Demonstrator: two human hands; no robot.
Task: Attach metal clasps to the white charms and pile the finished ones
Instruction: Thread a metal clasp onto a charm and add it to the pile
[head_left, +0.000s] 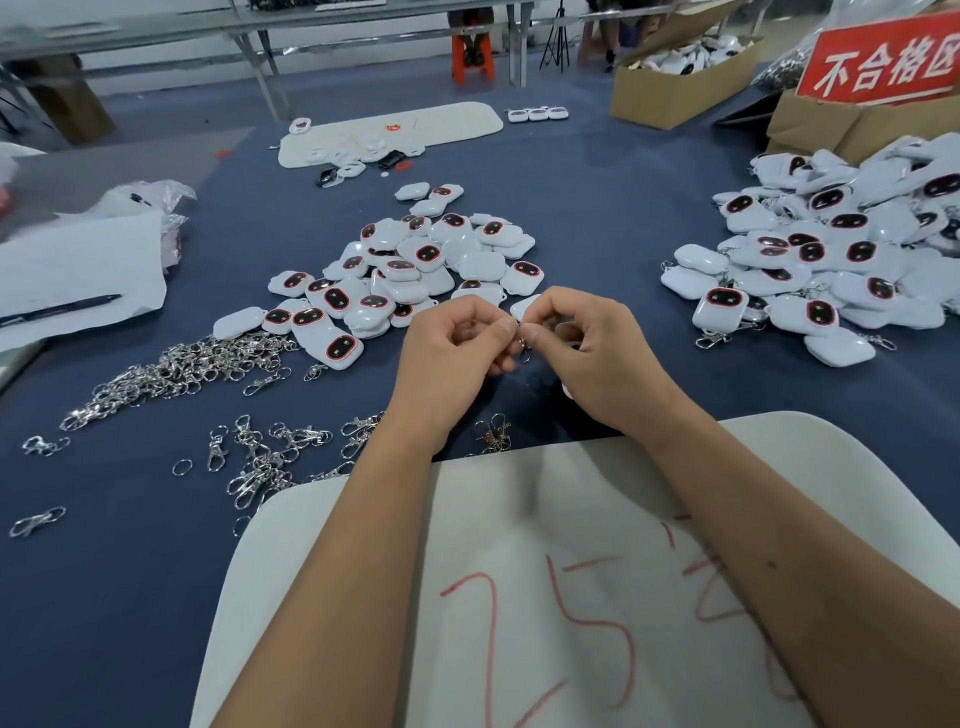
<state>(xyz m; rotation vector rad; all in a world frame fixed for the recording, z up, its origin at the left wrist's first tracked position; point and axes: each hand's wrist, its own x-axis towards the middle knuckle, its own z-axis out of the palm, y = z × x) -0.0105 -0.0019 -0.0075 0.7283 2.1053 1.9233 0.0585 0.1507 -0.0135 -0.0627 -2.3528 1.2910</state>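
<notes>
Two bare forearms reach in from the bottom edge, with no sleeves, watch, bracelets or rings showing on them. The left hand and the right hand are ungloved, with short, unpainted nails. A small dark mark sits on the right forearm, about midway along. Nothing of the person's clothing is in view.

White charms show black faces ringed red. Silver clasps lie on the navy surface. The sign is red with white letters.
</notes>
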